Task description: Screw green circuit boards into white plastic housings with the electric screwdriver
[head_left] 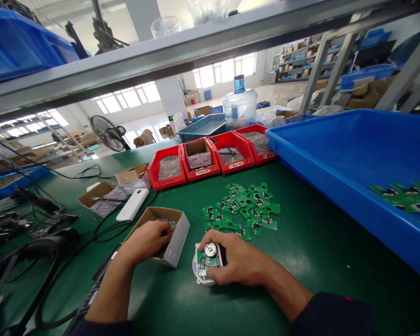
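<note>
My left hand [153,239] reaches into a small open cardboard box [178,242] of small metal screws [171,224]. Its fingers are curled together, and the tips are hidden, so what they pinch cannot be made out. Just right of the box, my right hand [238,259] grips a white plastic housing [200,280] by its sides, fingers and thumb wrapped round it. Inside the housing sit a green circuit board [203,265] and a round silver metal part [210,250]. Behind the right hand lies a loose pile of small green circuit boards [245,205].
Red bins [203,174] of small metal parts stand in a row behind the boards. A large blue tray [322,186] flanks the right side. Left are a white power bank [133,205], black cables [87,240] and tools. A metal shelf beam [182,51] crosses overhead.
</note>
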`<action>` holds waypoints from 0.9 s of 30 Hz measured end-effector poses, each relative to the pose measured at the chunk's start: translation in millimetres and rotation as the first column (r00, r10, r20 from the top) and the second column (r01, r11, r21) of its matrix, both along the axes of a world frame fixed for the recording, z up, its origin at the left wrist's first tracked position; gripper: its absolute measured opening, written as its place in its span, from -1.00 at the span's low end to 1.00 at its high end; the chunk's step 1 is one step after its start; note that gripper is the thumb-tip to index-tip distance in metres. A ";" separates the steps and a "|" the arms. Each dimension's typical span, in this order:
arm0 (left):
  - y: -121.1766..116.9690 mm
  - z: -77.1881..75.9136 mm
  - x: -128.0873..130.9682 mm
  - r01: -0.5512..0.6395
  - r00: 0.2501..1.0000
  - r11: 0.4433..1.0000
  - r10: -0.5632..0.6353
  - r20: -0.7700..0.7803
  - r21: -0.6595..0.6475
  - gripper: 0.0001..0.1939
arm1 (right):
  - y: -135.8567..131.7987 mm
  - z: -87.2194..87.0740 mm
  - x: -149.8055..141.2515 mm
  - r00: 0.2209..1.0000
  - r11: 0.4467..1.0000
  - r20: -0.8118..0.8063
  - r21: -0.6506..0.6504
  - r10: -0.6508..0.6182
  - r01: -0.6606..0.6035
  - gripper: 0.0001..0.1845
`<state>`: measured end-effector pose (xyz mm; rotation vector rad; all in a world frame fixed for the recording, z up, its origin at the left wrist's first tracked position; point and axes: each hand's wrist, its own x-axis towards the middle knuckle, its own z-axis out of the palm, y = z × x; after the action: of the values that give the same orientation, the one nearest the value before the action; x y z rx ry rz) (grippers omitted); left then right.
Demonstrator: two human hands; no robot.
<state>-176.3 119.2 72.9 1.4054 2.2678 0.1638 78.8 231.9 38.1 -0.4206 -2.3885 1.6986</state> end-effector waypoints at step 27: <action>-11.1 17.3 13.5 -0.281 0.913 0.873 0.116 0.390 0.398 -0.76 | -0.5 2.1 0.1 1.000 1.000 0.000 0.002 0.007 -0.007 -0.55</action>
<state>-162.8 108.1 90.2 1.2079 2.1348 0.9876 78.9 231.4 40.2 -0.4120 -2.3946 1.6987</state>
